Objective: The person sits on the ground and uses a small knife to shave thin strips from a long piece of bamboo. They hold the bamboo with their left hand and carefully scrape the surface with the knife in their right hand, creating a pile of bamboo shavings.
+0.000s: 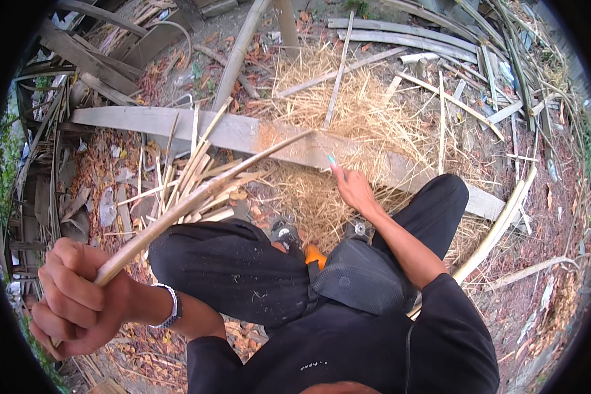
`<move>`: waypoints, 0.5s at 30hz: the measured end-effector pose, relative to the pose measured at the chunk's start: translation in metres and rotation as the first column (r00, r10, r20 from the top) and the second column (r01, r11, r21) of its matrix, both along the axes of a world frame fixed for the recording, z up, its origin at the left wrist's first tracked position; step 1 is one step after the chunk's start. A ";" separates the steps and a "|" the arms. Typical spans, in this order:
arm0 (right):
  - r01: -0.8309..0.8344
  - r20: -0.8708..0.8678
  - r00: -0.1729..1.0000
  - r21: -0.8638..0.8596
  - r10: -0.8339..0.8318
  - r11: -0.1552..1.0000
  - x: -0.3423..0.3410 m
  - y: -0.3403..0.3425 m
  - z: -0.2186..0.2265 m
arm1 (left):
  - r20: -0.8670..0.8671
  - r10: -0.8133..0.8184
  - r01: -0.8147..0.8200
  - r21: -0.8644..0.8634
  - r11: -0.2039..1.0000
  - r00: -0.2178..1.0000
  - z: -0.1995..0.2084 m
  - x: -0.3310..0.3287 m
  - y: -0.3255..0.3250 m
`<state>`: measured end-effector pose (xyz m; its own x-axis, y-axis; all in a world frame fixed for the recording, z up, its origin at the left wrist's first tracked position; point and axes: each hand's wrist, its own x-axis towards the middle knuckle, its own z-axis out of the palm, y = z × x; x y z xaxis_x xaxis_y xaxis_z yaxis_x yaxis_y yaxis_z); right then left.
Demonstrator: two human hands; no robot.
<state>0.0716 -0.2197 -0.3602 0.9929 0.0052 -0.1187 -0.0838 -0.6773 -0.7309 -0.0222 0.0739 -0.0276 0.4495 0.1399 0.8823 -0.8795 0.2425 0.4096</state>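
My left hand (79, 292) is closed round the thick near end of a long bamboo stick (177, 211). The stick slants up and away to the right, and its thin far tip is over the wooden plank (230, 126). My right hand (354, 189) is closed near the plank's near edge, right of the stick's tip. A small, thin thing with a light blue tip (331, 159) pokes out from its fingers; the rest is hidden in the hand. Pale shavings (368, 111) lie on and around the plank.
Several split bamboo strips (197, 177) are heaped left of my knees. A post (240, 56) stands beyond the plank. Long slats (407, 38) lie at the far right, and a curved bamboo strip (496, 226) lies beside my right leg. Old boards (88, 59) are piled at the far left.
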 end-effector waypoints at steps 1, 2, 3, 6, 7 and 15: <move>-0.037 -0.015 0.999 0.082 0.038 0.996 -0.001 0.012 0.024 | -0.010 0.113 -0.114 -0.049 0.992 0.993 0.000 -0.004 0.003; -0.070 -0.016 0.997 0.162 0.073 0.984 0.001 0.023 0.058 | -0.015 0.222 -0.222 -0.100 0.970 0.975 -0.003 -0.004 0.004; -0.096 -0.026 0.994 0.241 0.105 0.966 0.000 0.031 0.081 | -0.037 0.323 -0.325 -0.148 0.934 0.946 -0.002 -0.004 0.004; -0.243 0.061 0.970 0.207 0.235 0.948 0.004 0.052 0.094 | 0.091 -0.268 0.275 -0.083 0.958 0.959 0.002 0.012 -0.016; -0.192 -0.040 0.978 0.189 0.203 0.963 0.008 0.051 0.088 | 0.105 -0.262 0.272 -0.092 0.958 0.959 0.003 0.013 -0.017; -0.081 -0.037 0.996 0.107 0.085 0.991 0.012 0.031 0.042 | 0.132 -0.335 0.347 -0.077 0.935 0.933 -0.008 0.002 -0.004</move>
<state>0.0831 -0.1890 -0.3180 0.9828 0.1020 -0.1539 -0.0621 -0.6023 -0.7958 -0.0201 0.0694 -0.0358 0.3813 0.0839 0.9206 -0.7765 0.5694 0.2698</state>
